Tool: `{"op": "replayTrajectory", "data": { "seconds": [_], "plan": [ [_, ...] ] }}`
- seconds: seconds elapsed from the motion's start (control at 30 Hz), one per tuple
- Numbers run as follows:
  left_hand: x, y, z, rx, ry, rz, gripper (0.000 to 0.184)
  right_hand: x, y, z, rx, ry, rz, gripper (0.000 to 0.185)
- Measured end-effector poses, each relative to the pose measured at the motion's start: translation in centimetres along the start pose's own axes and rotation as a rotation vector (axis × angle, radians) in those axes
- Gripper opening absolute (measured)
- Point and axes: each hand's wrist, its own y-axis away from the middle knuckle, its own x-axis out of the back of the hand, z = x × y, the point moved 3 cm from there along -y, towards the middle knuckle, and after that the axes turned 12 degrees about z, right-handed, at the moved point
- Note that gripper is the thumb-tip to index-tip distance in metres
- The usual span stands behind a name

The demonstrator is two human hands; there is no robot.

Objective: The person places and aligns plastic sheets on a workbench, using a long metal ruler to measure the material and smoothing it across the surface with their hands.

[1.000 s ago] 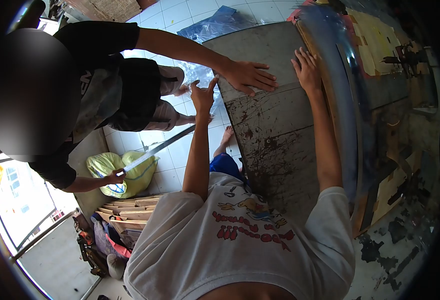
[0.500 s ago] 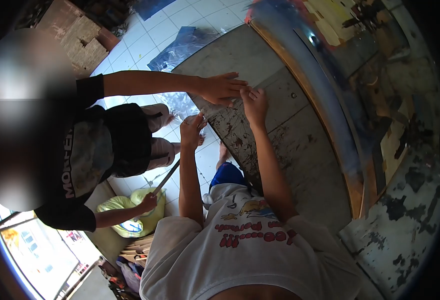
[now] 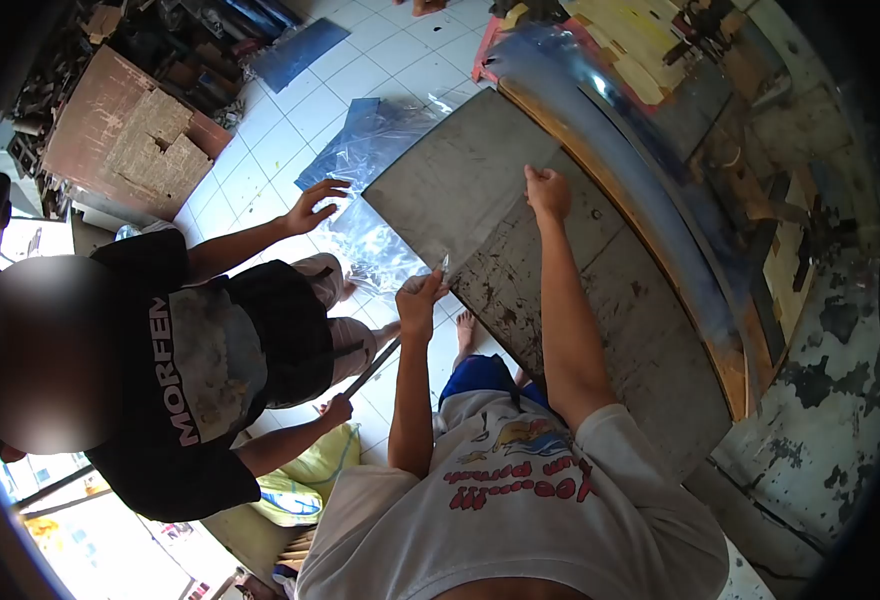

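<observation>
Clock positions: 12 = top of view. Clear film (image 3: 490,228) sits at the near-left part of the grey surface (image 3: 610,290), its edge traced faintly between the two hands; full extent can't be made out.

Left hand (image 3: 420,302): set at the surface's left edge. Thumb and fingers pinched together, no gap seen; a shiny scrap of film is held there, poking up toward 1 o'clock.

Right hand (image 3: 548,193): over the surface, at 2 o'clock from the left hand. Fingers curled in, closed; whether film is gripped can't be told, inner side hidden.

Surface is scuffed and dark-marked at 6 o'clock of the right hand, plainer toward 11. Its right side is bordered by a curved wood rail (image 3: 617,190), with a blue sheet (image 3: 650,215) laid along it.

Co-worker (image 3: 190,360) placed at 8 o'clock, black shirt. One hand (image 3: 317,208) is raised with fingers spread and nothing seen in it, at 10 o'clock from the left hand. A dark strip (image 3: 372,370) is gripped in the other (image 3: 337,408), at 7 o'clock from the left hand.

Crumpled plastic (image 3: 385,145) is left on the tiled floor (image 3: 270,150) at 11 o'clock. Yellow bag (image 3: 332,462) is seen at 7, partly covered by the co-worker's arm.
</observation>
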Motion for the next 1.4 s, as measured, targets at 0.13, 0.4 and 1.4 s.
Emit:
{"op": "replayTrajectory", "data": {
  "seconds": [0.13, 0.4, 1.4],
  "plan": [
    [0.1, -0.8, -1.1, -0.031, 0.013, -0.039, 0.022, -0.7, -2.1, -0.8, -0.305, -0.423, -0.134, 0.038],
    [0.8, 9.7, -3.7, -0.072, -0.195, -0.077, 0.026, 8.7, 2.5, 9.4, -0.231, -0.426, 0.169, 0.050],
    [2.3, 23.0, -22.4, 0.184, 0.150, -0.295, 0.079, 55.2, 13.5, 70.3, -0.491, -0.190, 0.343, 0.058]
  ]
}}
